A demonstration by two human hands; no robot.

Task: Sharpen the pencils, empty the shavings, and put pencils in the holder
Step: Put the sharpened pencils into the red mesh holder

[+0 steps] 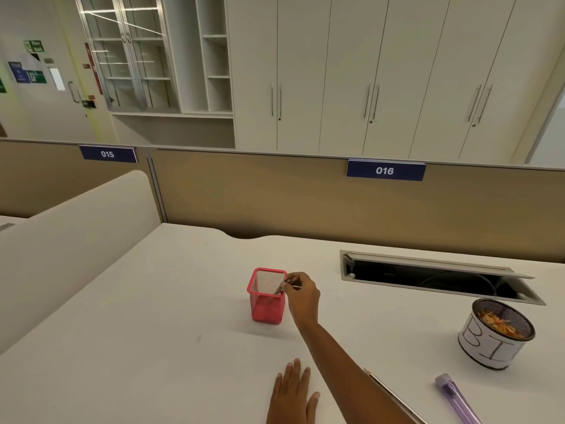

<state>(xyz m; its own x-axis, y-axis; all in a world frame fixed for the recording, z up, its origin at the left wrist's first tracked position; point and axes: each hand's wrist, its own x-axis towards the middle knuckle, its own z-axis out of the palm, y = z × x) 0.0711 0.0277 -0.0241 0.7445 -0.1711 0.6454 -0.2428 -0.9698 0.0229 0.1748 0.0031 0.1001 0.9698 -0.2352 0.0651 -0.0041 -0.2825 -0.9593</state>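
Head view: one wide look down at a white bench (153,347), with the red mesh holder (267,296) as landmark.
Holder: stands upright on the bench, near the middle.
Right hand (301,296): reaches to the holder's right rim, fingers pinched on pencils (282,287) whose lower ends dip inside the holder.
Left hand (293,393): lies flat and open on the bench, palm down, nearer the person than the holder, holding nothing.
Bin (496,333): round mesh tub with a paper label, well to the right of the holder, with orange shavings (496,324) inside.
Purple tube (457,399): lies on the bench, right of the holder and nearer the person than the bin.
Loose pencil (394,393): lies partly hidden beside the right forearm.
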